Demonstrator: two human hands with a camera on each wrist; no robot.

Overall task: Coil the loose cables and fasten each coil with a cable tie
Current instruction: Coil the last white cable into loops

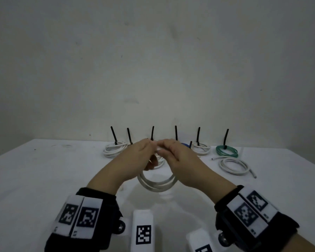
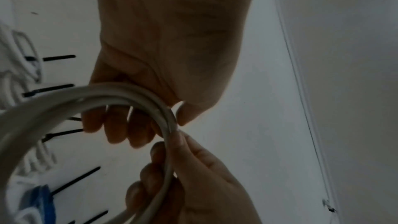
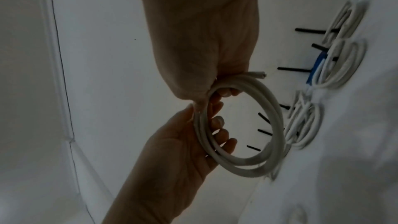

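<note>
A white cable coil (image 1: 157,184) of a few loops hangs above the white table (image 1: 44,179), held at its top by both hands. My left hand (image 1: 148,152) grips the upper left of the coil with fingers curled through the loops. My right hand (image 1: 168,151) pinches the top beside it, the thumbs nearly touching. In the left wrist view, the left hand (image 2: 150,118) wraps the coil (image 2: 86,96). In the right wrist view, the right hand (image 3: 219,89) clamps the coil (image 3: 275,125) where a cut cable end (image 3: 258,74) sticks out.
Along the back of the table lie tied coils with black cable ties standing up: a white coil (image 1: 115,149), another white coil (image 1: 201,150), a green coil (image 1: 226,150) and a half-hidden blue coil (image 1: 185,144). A loose white coil (image 1: 234,166) lies at the right.
</note>
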